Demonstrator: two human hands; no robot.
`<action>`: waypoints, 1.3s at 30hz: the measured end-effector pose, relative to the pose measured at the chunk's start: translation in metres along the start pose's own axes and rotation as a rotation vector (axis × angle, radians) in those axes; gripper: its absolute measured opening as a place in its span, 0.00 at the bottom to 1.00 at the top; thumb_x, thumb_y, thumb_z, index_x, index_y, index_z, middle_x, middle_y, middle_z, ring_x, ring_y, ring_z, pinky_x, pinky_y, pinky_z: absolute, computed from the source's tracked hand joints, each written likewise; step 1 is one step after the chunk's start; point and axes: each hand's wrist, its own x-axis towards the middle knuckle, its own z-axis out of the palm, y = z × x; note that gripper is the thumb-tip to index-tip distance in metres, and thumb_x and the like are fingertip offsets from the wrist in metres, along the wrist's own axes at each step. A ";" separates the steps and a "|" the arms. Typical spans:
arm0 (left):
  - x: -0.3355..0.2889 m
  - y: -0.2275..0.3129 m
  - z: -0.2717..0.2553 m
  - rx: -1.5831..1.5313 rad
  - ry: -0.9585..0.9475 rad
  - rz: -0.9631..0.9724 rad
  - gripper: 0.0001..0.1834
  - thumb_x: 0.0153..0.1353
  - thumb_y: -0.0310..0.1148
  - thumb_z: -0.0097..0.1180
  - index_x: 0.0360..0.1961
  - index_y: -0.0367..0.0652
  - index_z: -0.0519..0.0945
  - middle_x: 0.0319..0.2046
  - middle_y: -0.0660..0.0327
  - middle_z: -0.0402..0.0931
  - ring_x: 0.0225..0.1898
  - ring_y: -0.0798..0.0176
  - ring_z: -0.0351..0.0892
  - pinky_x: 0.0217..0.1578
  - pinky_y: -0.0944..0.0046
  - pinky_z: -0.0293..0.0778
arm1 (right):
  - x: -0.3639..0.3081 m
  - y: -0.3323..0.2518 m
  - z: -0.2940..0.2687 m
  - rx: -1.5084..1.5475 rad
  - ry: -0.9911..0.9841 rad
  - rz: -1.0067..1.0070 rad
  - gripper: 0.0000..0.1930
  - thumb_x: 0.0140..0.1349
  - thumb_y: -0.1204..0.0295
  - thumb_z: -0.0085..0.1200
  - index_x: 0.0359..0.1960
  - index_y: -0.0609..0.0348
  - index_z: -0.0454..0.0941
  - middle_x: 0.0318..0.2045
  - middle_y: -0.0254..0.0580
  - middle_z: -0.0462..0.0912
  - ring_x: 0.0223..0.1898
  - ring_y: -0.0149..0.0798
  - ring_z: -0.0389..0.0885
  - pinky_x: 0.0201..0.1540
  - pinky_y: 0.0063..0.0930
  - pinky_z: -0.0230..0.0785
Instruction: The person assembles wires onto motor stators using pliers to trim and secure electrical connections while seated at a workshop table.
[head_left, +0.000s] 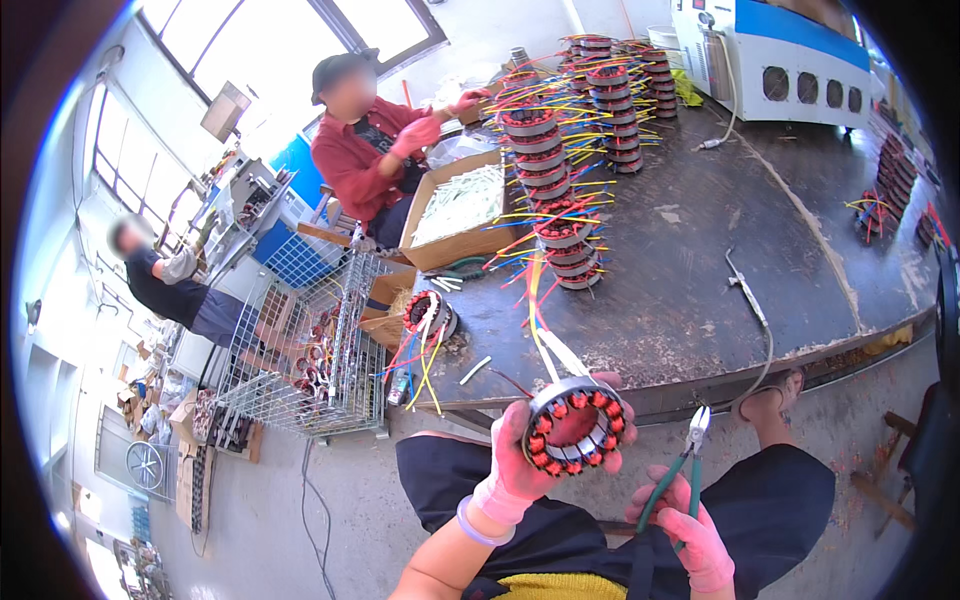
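Observation:
My left hand (518, 458), in a pink glove, grips a motor stator (548, 412) above my lap, beside the table edge. Red copper coils line the inside of its ring. Red, yellow and blue lead wires in white sleeving (562, 352) rise from its far side toward the table. My right hand (692, 528), also gloved in pink, holds diagonal cutters (682, 468) by their green handles. The short jaws point up and stand apart from the stator, a little to its right. My left fingers behind the ring are partly hidden.
Stacked stators (560, 190) with splayed wires stand on the dark table (690, 270). A lone stator (430, 315), a box of white sleeves (460, 205) and an air gun (745, 285) lie nearby. A wire cage (300, 345) stands left. Co-workers (365, 150) are beyond.

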 end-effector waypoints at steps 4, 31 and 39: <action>-0.003 0.001 0.012 -0.036 0.031 -0.017 0.65 0.50 0.78 0.53 0.69 0.28 0.54 0.57 0.39 0.69 0.55 0.42 0.74 0.44 0.50 0.80 | -0.001 0.002 -0.007 0.002 -0.011 0.014 0.42 0.60 0.57 0.62 0.71 0.63 0.55 0.52 0.48 0.75 0.54 0.46 0.78 0.59 0.43 0.68; -0.005 -0.002 -0.025 1.700 0.636 0.445 0.51 0.35 0.40 0.80 0.63 0.39 0.69 0.56 0.50 0.65 0.56 0.48 0.69 0.58 0.53 0.69 | 0.007 0.016 0.009 -0.650 -0.030 -0.038 0.36 0.68 0.54 0.53 0.69 0.66 0.57 0.51 0.48 0.74 0.51 0.43 0.73 0.59 0.36 0.65; 0.000 0.001 -0.018 1.916 0.617 0.531 0.51 0.37 0.40 0.80 0.64 0.39 0.69 0.55 0.49 0.64 0.57 0.45 0.67 0.57 0.49 0.68 | 0.017 0.012 0.021 -0.736 -0.070 -0.018 0.39 0.68 0.54 0.52 0.71 0.69 0.53 0.52 0.54 0.73 0.52 0.50 0.73 0.60 0.40 0.65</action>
